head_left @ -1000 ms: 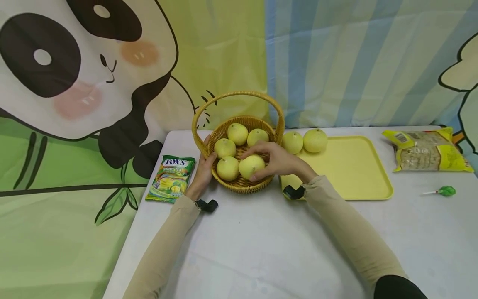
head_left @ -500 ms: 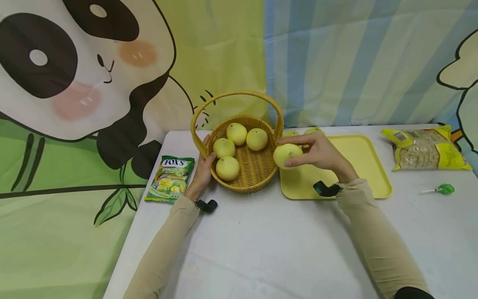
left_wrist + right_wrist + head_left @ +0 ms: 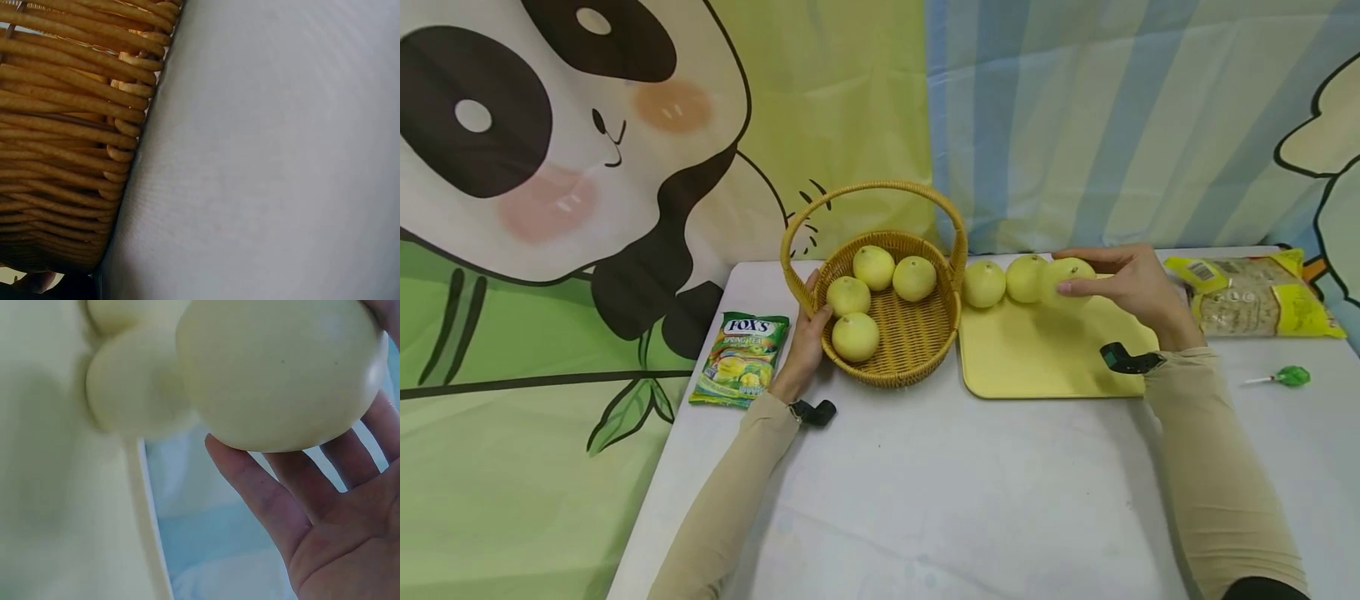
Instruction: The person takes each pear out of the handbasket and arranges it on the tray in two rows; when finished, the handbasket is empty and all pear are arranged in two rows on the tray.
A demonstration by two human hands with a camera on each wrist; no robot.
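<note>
In the head view my right hand (image 3: 1142,287) holds a round pale-yellow fruit (image 3: 281,369) between thumb and fingers. The fruit is over the far part of the yellow tray (image 3: 1045,379), beside two similar fruits (image 3: 983,284) standing at its back left. At the left, my left hand (image 3: 807,346) grips the side of a wicker basket (image 3: 917,365) with a tall arched handle; its fingers are mostly hidden behind the rim. Several more of these fruits (image 3: 855,337) lie in the basket, mainly on its left and far sides. The left wrist view is mostly basket weave (image 3: 62,137) and white cloth.
A green candy bag (image 3: 743,358) lies left of the basket. Beyond the tray's right side are a yellow-and-clear packet (image 3: 1255,300) and a green lollipop (image 3: 1291,376). A printed curtain (image 3: 850,100) hangs behind the white table (image 3: 925,483).
My right hand has lifted a fruit from the basket's front right and carried it right, over the tray beside the other two. My left hand stays on the basket.
</note>
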